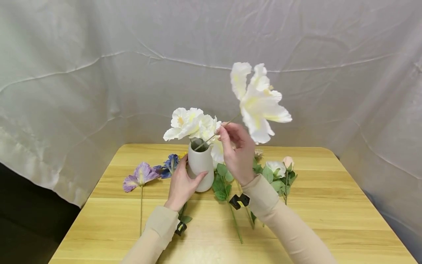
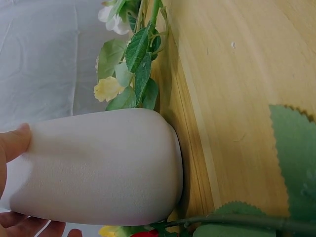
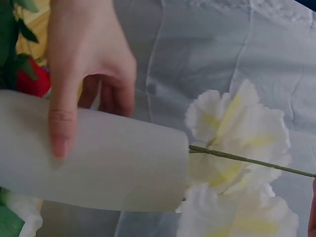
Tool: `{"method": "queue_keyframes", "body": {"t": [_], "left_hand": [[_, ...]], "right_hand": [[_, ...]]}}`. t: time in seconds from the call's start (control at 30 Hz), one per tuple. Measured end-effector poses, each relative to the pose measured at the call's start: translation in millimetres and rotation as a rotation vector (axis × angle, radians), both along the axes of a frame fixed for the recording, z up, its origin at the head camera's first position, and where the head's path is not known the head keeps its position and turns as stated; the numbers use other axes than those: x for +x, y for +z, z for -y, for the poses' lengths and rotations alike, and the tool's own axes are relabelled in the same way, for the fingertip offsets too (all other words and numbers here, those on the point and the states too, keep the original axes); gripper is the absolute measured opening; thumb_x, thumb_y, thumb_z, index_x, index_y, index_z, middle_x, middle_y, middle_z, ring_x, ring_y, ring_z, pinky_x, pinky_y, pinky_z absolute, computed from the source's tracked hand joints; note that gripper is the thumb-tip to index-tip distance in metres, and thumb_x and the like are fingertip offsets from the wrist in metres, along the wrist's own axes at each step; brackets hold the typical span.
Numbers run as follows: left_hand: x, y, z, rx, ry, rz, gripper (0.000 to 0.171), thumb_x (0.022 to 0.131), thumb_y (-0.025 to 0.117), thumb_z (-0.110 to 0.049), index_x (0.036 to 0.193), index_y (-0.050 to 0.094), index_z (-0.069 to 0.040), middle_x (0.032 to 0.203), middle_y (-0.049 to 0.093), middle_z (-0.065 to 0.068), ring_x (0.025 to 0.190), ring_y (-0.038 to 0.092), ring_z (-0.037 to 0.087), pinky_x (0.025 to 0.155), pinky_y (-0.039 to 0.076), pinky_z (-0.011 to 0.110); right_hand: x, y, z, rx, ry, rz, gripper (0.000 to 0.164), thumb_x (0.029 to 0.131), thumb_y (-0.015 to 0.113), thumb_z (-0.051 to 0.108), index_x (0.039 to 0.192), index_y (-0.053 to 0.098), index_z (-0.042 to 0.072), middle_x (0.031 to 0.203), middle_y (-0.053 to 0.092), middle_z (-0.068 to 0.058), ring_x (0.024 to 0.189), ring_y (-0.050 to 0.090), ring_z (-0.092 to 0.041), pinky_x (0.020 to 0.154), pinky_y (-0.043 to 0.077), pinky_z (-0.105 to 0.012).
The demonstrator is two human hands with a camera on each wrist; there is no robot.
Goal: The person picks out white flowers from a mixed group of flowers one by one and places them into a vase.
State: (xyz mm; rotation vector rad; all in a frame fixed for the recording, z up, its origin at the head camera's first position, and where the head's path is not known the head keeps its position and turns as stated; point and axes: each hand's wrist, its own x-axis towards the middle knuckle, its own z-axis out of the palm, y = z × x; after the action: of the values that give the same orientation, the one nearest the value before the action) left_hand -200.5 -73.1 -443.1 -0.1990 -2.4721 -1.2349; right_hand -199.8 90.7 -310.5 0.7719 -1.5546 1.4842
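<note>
A white vase stands upright on the table, with several white flowers leaning out of its mouth to the left. My left hand grips its side, thumb across the front and fingers round the left. Above and right of the vase, my right hand pinches the thin stem of another large white flower, tilted up to the right. In the right wrist view, that green stem runs into the vase mouth, where its end is hidden. The left wrist view shows the thumb on the vase wall.
A purple flower and a blue flower lie left of the vase on the wooden table. To the right are a white rose, a pale pink bud and leafy stems. A red flower shows beside the vase.
</note>
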Motion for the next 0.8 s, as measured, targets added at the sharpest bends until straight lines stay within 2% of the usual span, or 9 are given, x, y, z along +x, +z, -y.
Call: {"method": "queue_keyframes", "body": {"t": [0.17, 0.33, 0.43, 0.67, 0.8], "left_hand": [[1.0, 0.4, -0.2, 0.007, -0.010, -0.004, 0.087, 0.083, 0.082, -0.040, 0.151, 0.039, -0.005, 0.142, 0.056, 0.020, 0.125, 0.060, 0.038, 0.101, 0.053, 0.054], [0.8, 0.5, 0.1, 0.002, -0.011, 0.010, 0.088, 0.084, 0.081, -0.041, 0.152, 0.038, -0.005, 0.143, 0.055, 0.020, 0.126, 0.060, 0.038, 0.102, 0.053, 0.054], [0.7, 0.9, 0.4, -0.003, -0.009, 0.015, 0.088, 0.084, 0.081, -0.041, 0.152, 0.038, -0.005, 0.143, 0.055, 0.019, 0.126, 0.060, 0.038, 0.102, 0.053, 0.054], [0.8, 0.9, 1.2, -0.002, -0.012, 0.025, 0.088, 0.085, 0.081, -0.040, 0.152, 0.037, -0.005, 0.144, 0.054, 0.020, 0.127, 0.059, 0.039, 0.102, 0.053, 0.055], [0.1, -0.4, 1.7, -0.011, -0.015, 0.009, 0.087, 0.085, 0.081, -0.039, 0.152, 0.037, -0.004, 0.145, 0.054, 0.020, 0.128, 0.059, 0.039, 0.104, 0.052, 0.054]], "right_hand": [[-5.9, -5.6, 5.4, 0.087, -0.047, -0.062, 0.009, 0.089, 0.066, -0.009, 0.096, 0.064, -0.014, 0.084, 0.069, -0.026, 0.071, 0.069, -0.032, 0.067, 0.061, -0.021], [-9.6, -11.8, 8.9, 0.187, -0.162, -0.070, 0.010, 0.087, 0.070, -0.006, 0.096, 0.067, -0.007, 0.082, 0.071, -0.017, 0.068, 0.068, -0.025, 0.064, 0.058, -0.026], [-9.7, -14.6, 11.6, 0.241, -0.179, -0.031, 0.009, 0.087, 0.069, -0.004, 0.096, 0.067, -0.003, 0.080, 0.071, -0.014, 0.067, 0.065, -0.022, 0.063, 0.054, -0.028], [-9.7, -20.4, 17.9, 0.380, -0.153, 0.136, 0.008, 0.094, 0.064, 0.002, 0.097, 0.067, -0.005, 0.085, 0.073, -0.017, 0.068, 0.073, -0.024, 0.059, 0.060, -0.022], [-11.6, -26.0, 20.7, 0.472, -0.207, 0.198, 0.011, 0.096, 0.063, 0.006, 0.095, 0.070, -0.002, 0.087, 0.077, -0.016, 0.068, 0.075, -0.022, 0.058, 0.060, -0.023]]}}
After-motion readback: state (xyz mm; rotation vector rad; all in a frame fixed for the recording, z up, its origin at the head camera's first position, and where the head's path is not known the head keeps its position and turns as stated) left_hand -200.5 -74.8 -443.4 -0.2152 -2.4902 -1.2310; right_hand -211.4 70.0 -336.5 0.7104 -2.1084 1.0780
